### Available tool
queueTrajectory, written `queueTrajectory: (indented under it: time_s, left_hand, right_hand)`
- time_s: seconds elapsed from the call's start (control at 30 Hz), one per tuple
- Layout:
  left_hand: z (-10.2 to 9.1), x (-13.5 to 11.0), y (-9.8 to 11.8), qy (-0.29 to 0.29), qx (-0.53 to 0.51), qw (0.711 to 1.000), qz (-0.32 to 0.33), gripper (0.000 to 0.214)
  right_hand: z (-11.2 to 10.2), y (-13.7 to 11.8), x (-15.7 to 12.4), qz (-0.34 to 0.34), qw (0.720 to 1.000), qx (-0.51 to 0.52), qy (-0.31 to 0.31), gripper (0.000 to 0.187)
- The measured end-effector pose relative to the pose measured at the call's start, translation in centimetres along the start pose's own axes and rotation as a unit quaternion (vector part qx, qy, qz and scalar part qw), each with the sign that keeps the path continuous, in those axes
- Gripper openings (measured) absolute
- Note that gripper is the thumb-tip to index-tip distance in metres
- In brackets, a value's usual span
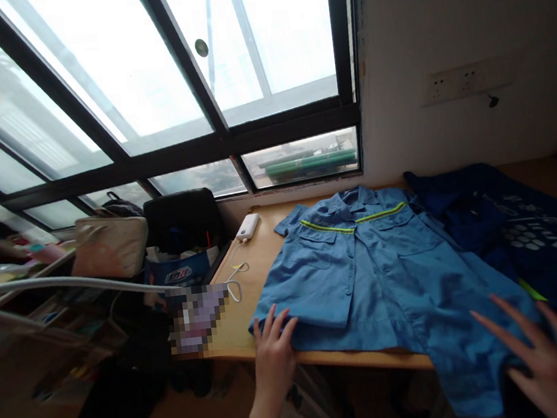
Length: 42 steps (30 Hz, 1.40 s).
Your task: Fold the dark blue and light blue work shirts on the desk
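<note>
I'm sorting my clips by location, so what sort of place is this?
Probably an indoor living or work room, perhaps a home or dormitory: a wooden table by a large window, with wall sockets nearby.

A: What's the light-blue shirt [310,272] made of?
B: Woven cloth by the look of it, matt and softly creased, with small, smooth buttons [348,290] that look like plastic.
A: And the stripes [382,212] across its chest?
B: Bright yellow-green tape, smoother than the cloth around it.
A: The bench [252,265] underneath?
B: Wood-look, smooth, with a slight sheen toward the window.
A: That white power bank [248,226] at its far left?
B: Smooth plastic, it seems.
A: The dark-blue garment [555,251] on the right?
B: Matt cloth, rumpled, with pale print.
A: Beyond them?
B: Clear glass panes [282,27] in a smooth, dark frame [293,121], and a matt wall [404,33].
</note>
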State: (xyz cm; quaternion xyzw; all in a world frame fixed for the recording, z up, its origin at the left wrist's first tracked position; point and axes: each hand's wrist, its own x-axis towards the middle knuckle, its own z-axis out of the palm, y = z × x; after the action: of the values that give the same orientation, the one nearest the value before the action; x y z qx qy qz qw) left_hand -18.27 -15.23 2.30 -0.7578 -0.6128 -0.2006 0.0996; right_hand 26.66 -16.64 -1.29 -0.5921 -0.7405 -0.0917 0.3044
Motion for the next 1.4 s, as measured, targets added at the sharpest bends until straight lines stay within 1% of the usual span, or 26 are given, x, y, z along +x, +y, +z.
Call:
queueTrajectory:
  time_s: [0.03, 0.1, 0.13, 0.2, 0.27, 0.3, 0.37, 0.43, 0.5, 0.57, 0.67, 0.73, 0.83, 0.9, 0.93, 0.97, 1.03, 1.07, 1.1, 1.13, 1.2, 1.27, 1.33, 1.4]
  left_hand:
    - [0.0, -0.1, 0.8, -0.035, -0.004, 0.999, 0.032, 0.058]
    - [0.2, -0.2, 2.3, -0.095, -0.03, 0.991, 0.084, 0.063]
    - [0.4, -0.2, 2.9, -0.113, -0.048, 0.988, 0.096, 0.06]
    - [0.9, 0.0, 3.4, -0.127, -0.081, 0.985, 0.089, 0.046]
    - [1.0, 0.3, 3.3, -0.129, -0.102, 0.984, 0.066, 0.032]
    - [1.0, 0.5, 3.2, -0.131, -0.11, 0.983, 0.06, 0.026]
    - [0.7, 0.8, 2.8, -0.14, -0.124, 0.98, 0.069, 0.017]
    - [0.6, 0.8, 2.6, -0.146, -0.135, 0.976, 0.083, 0.028]
    - [0.7, 0.6, 2.6, -0.145, -0.14, 0.976, 0.087, 0.035]
    - [1.1, 0.0, 2.9, -0.144, -0.145, 0.975, 0.087, 0.03]
    - [1.7, -1.0, 3.5, -0.145, -0.154, 0.973, 0.089, 0.018]
    - [1.9, -1.5, 4.0, -0.134, -0.159, 0.975, 0.08, 0.019]
    - [1.8, -1.4, 4.6, -0.112, -0.181, 0.975, 0.068, 0.013]
    - [1.5, -0.9, 5.1, -0.111, -0.209, 0.969, 0.074, 0.014]
    - [1.4, -0.6, 5.4, -0.116, -0.222, 0.965, 0.08, 0.015]
    - [1.3, -0.4, 5.8, -0.122, -0.233, 0.961, 0.086, 0.015]
    - [1.4, 0.0, 6.9, -0.136, -0.247, 0.954, 0.1, 0.016]
    - [1.5, 0.1, 7.6, -0.141, -0.252, 0.951, 0.107, 0.018]
    - [1.7, 0.2, 8.3, -0.145, -0.257, 0.949, 0.115, 0.02]
    - [2.0, 0.2, 9.1, -0.149, -0.263, 0.945, 0.124, 0.023]
    - [2.7, 0.0, 10.6, -0.149, -0.279, 0.938, 0.139, 0.026]
    - [3.5, -0.2, 11.8, -0.14, -0.296, 0.935, 0.138, 0.026]
    - [4.4, -0.4, 12.5, -0.125, -0.316, 0.932, 0.125, 0.024]
    - [5.2, -0.4, 12.6, -0.11, -0.344, 0.926, 0.109, 0.023]
  right_hand:
    - [0.4, -1.2, 0.0, -0.047, 0.998, -0.005, -0.028, 0.06]
    - [1.3, -3.4, -0.4, -0.145, 0.985, -0.013, -0.096, 0.063]
    - [1.7, -4.2, -0.6, -0.181, 0.975, -0.015, -0.125, 0.068]
    - [2.3, -5.1, -1.0, -0.207, 0.965, -0.018, -0.16, 0.076]
    - [2.9, -5.0, -1.2, -0.199, 0.966, -0.021, -0.163, 0.078]
    - [3.1, -4.7, -1.2, -0.195, 0.968, -0.018, -0.159, 0.076]
    - [3.4, -3.9, -1.1, -0.196, 0.969, 0.003, -0.15, 0.065]
    - [3.5, -3.4, -1.0, -0.195, 0.968, 0.039, -0.151, 0.049]
    - [3.3, -3.2, -0.8, -0.174, 0.97, 0.083, -0.149, 0.033]
    - [3.1, -3.5, -0.5, -0.143, 0.969, 0.137, -0.146, 0.022]
    - [2.9, -4.3, -0.1, -0.101, 0.962, 0.209, -0.147, 0.018]
    - [2.7, -4.8, 0.5, -0.071, 0.96, 0.239, -0.126, 0.015]
    - [2.1, -5.7, 2.0, 0.004, 0.957, 0.284, -0.053, 0.013]
    - [1.4, -6.5, 3.4, 0.06, 0.944, 0.324, -0.01, 0.015]
    - [1.0, -7.0, 4.2, 0.076, 0.936, 0.344, -0.01, 0.015]
    - [0.6, -7.5, 4.9, 0.079, 0.928, 0.362, -0.032, 0.016]
    - [0.3, -8.7, 6.1, 0.054, 0.916, 0.376, -0.13, 0.018]
    - [0.3, -9.4, 6.5, 0.035, 0.909, 0.371, -0.184, 0.018]
    - [0.5, -10.0, 6.7, 0.019, 0.904, 0.362, -0.224, 0.017]
    - [0.9, -10.6, 6.8, 0.007, 0.903, 0.353, -0.246, 0.017]
    - [2.1, -11.5, 6.8, -0.006, 0.909, 0.341, -0.24, 0.017]
    - [3.7, -11.9, 6.6, -0.006, 0.919, 0.333, -0.213, 0.018]
    - [5.4, -11.7, 6.4, 0.0, 0.926, 0.325, -0.191, 0.018]
    - [6.8, -11.3, 6.2, 0.008, 0.928, 0.327, -0.18, 0.018]
